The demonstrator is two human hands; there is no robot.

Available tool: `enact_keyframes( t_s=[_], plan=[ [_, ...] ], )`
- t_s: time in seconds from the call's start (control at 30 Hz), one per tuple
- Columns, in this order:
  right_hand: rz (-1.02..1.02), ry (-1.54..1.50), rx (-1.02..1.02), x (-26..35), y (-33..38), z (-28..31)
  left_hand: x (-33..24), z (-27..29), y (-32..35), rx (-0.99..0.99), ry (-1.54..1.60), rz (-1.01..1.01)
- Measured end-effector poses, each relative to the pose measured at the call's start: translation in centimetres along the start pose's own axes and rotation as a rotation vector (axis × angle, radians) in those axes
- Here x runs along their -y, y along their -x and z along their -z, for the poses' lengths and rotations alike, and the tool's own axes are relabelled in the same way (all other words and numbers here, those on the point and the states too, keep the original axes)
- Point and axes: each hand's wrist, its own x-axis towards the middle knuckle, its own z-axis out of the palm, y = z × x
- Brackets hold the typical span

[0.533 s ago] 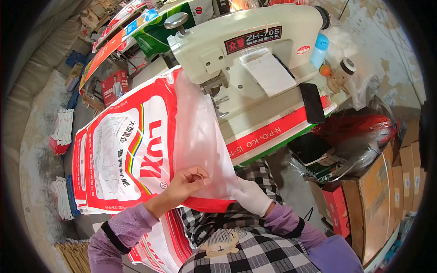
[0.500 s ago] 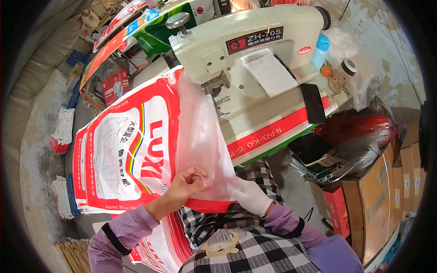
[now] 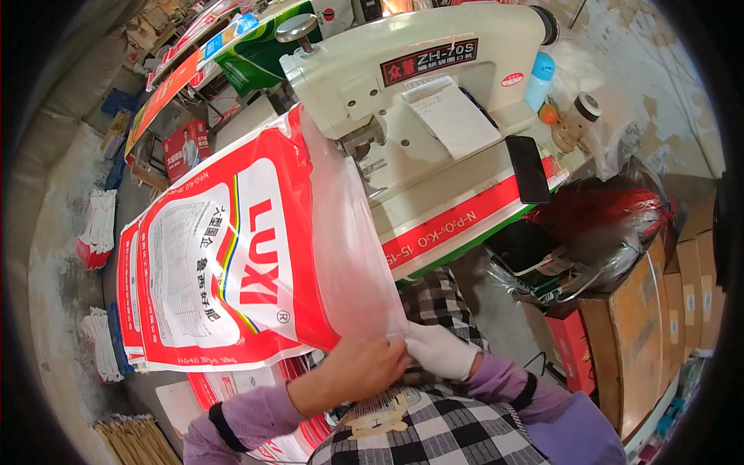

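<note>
The red-and-white printed sack lies toward ten o'clock from the gloved right hand, which pinches its cloudy liner. The left hand curls close by; I can't tell its hold.

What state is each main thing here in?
Red-and-white printed sack: spread out
Translucent plastic liner: protruding from sack, corner held
Bare left hand: fingers curled, gripping liner
White-gloved right hand: gripping liner
Cream sewing machine: running or not, unclear
Black rectangular phone: screen dark
</note>
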Motion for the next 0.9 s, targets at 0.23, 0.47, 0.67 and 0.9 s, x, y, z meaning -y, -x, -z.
enact_keyframes(
  t_s=[0.23, 0.47, 0.67, 0.9],
  plan=[
    [-0.366, 0.602, -0.322, 1.7, -15.5, 4.1, -1.9, 0.2, -2.7, 0.154, -0.263, -0.154],
    [-0.333, 0.651, -0.257, 0.7, -11.0, -1.6, 17.5, 14.4, 0.2, -0.005, -0.504, -0.37],
    [-0.359, 0.75, -0.243, -1.8, -21.9, 2.7, 7.0, 21.9, 4.8, -0.036, -0.383, 0.042],
    [-0.391, 0.571, -0.345, -1.7, -25.8, 3.3, 3.6, 10.2, -2.8, -0.363, -0.255, -0.325]
  ],
)
